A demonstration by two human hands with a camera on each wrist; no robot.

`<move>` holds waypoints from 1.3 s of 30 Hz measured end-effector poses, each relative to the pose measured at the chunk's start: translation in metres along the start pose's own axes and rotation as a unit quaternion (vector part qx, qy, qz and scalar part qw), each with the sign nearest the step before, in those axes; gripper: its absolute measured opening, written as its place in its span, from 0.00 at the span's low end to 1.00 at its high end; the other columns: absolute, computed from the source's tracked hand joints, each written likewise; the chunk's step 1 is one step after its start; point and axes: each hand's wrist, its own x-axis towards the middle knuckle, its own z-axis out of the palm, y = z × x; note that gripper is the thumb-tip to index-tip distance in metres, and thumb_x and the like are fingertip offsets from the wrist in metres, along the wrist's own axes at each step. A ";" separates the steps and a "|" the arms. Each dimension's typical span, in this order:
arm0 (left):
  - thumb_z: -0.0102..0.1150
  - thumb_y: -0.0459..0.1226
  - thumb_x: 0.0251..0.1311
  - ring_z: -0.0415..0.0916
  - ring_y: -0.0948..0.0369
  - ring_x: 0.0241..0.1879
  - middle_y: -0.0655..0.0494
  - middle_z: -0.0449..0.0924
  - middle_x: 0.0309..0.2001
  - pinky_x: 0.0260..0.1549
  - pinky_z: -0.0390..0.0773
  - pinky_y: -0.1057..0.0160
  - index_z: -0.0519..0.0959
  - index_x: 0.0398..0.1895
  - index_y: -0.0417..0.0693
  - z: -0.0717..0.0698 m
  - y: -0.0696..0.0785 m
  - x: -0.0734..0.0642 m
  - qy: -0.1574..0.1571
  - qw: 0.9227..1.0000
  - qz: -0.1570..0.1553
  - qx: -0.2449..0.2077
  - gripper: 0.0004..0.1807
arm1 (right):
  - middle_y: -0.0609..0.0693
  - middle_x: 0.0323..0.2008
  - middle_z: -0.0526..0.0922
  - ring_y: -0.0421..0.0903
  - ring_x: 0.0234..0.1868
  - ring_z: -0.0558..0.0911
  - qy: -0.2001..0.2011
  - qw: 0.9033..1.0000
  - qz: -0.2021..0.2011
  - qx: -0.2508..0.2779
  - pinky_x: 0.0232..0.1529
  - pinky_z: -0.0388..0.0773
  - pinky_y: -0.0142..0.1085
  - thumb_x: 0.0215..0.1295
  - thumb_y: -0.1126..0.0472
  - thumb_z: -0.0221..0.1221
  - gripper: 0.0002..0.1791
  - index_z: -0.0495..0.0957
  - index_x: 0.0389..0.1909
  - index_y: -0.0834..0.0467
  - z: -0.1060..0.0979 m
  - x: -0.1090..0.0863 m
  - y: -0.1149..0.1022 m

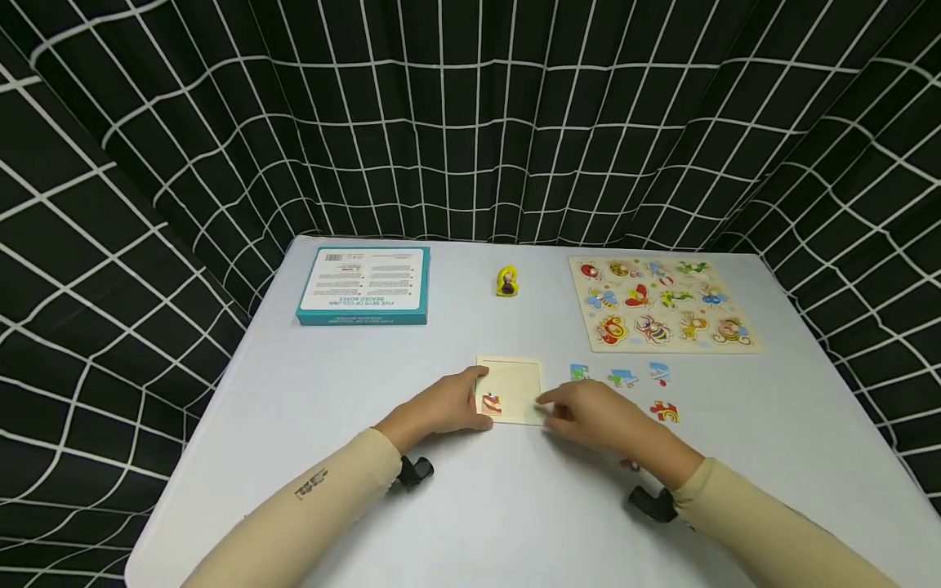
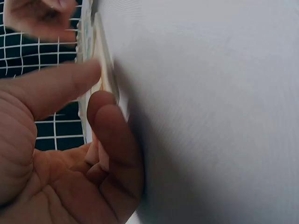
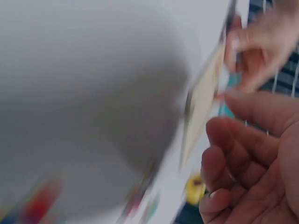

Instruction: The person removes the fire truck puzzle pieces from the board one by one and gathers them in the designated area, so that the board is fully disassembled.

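Note:
A small square wooden puzzle tray (image 1: 518,380) lies on the white table, with one red-and-yellow jigsaw piece (image 1: 491,403) in its near left corner. My left hand (image 1: 448,406) grips the tray's left side. In the left wrist view, the thumb and a finger meet at the tray's edge (image 2: 108,77). My right hand (image 1: 591,412) is over the tray's right edge, fingers loosely bent. The right wrist view shows nothing between those fingers (image 3: 222,161); the tray (image 3: 203,107) appears just beyond them, blurred.
Several loose jigsaw pieces (image 1: 622,378) lie right of the tray, one red-and-yellow piece (image 1: 665,411) nearer. Behind them is an insect peg puzzle board (image 1: 603,322). A teal box (image 1: 363,286) stands back left, a small yellow figure (image 1: 507,281) back centre. Dark grid curtains (image 1: 478,122) enclose the table.

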 end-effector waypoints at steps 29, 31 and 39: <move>0.73 0.41 0.51 0.73 0.58 0.39 0.49 0.79 0.41 0.45 0.73 0.56 0.59 0.72 0.41 -0.003 0.007 -0.005 -0.002 1.000 0.016 0.006 0.47 | 0.38 0.13 0.67 0.37 0.18 0.63 0.061 0.991 -0.056 -0.104 0.20 0.64 0.32 0.51 0.63 0.66 0.11 0.75 0.16 0.52 0.022 0.061 -0.027; 0.73 0.41 0.51 0.73 0.58 0.44 0.47 0.79 0.48 0.49 0.72 0.55 0.59 0.72 0.41 -0.003 0.008 -0.005 -0.001 1.000 0.013 0.004 0.47 | 0.37 0.14 0.68 0.37 0.18 0.65 0.054 0.993 -0.035 -0.096 0.21 0.65 0.31 0.51 0.61 0.67 0.10 0.76 0.17 0.53 0.016 0.054 -0.024; 0.74 0.41 0.51 0.73 0.57 0.39 0.49 0.78 0.43 0.45 0.73 0.55 0.59 0.72 0.42 -0.004 0.009 -0.003 -0.004 1.000 0.001 -0.004 0.47 | 0.36 0.16 0.72 0.37 0.21 0.70 -0.008 0.997 0.067 -0.048 0.24 0.69 0.33 0.51 0.58 0.68 0.07 0.79 0.20 0.47 -0.008 -0.011 0.011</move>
